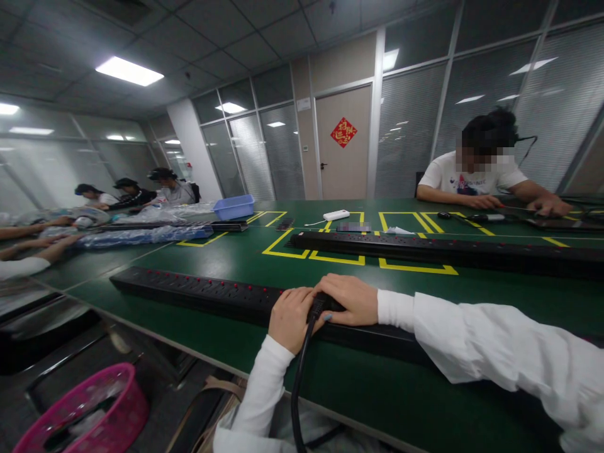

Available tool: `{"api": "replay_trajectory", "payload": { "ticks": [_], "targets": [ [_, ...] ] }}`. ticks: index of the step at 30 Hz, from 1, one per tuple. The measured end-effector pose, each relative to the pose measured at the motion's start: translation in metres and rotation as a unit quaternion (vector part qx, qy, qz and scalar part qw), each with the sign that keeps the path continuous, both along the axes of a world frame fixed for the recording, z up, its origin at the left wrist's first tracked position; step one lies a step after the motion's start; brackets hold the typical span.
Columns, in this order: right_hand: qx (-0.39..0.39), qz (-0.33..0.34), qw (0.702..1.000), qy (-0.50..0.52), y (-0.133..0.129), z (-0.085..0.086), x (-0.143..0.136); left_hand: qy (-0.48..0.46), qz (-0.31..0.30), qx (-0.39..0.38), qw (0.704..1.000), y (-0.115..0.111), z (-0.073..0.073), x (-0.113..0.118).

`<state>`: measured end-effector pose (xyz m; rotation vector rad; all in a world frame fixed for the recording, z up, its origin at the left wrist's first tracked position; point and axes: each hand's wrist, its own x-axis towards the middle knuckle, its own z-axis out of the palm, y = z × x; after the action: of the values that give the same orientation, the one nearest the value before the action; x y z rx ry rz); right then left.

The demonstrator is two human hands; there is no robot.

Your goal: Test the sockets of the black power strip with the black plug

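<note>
A long black power strip (198, 294) with a row of red dots lies along the near side of the green table (189, 340). Over its middle, my left hand (293, 316) and my right hand (349, 298) meet around a black plug (319, 306). The plug's thick black cable (297, 390) hangs down over the near table edge. Fingers of both hands are closed around the plug, which is partly hidden by them. Whether its pins sit in a socket cannot be seen.
Another black strip (425, 248) lies farther back, near yellow tape outlines (418, 270). A white device (336, 215) and a blue bin (234, 206) stand beyond. One person (481, 163) sits opposite; others work at left beside plastic-wrapped items (146, 236). A pink basket (136, 402) is at lower left.
</note>
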<state>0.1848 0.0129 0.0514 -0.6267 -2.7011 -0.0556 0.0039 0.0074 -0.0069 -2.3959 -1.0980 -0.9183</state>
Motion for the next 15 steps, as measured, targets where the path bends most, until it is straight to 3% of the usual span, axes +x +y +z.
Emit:
{"api": "replay_trajectory", "payload": {
  "ticks": [15],
  "targets": [
    [0.006, 0.007, 1.000, -0.013, -0.0006, 0.0016, 0.0002, -0.002, -0.004, -0.023, 1.000, -0.0029, 0.0026, 0.0006]
  ]
}}
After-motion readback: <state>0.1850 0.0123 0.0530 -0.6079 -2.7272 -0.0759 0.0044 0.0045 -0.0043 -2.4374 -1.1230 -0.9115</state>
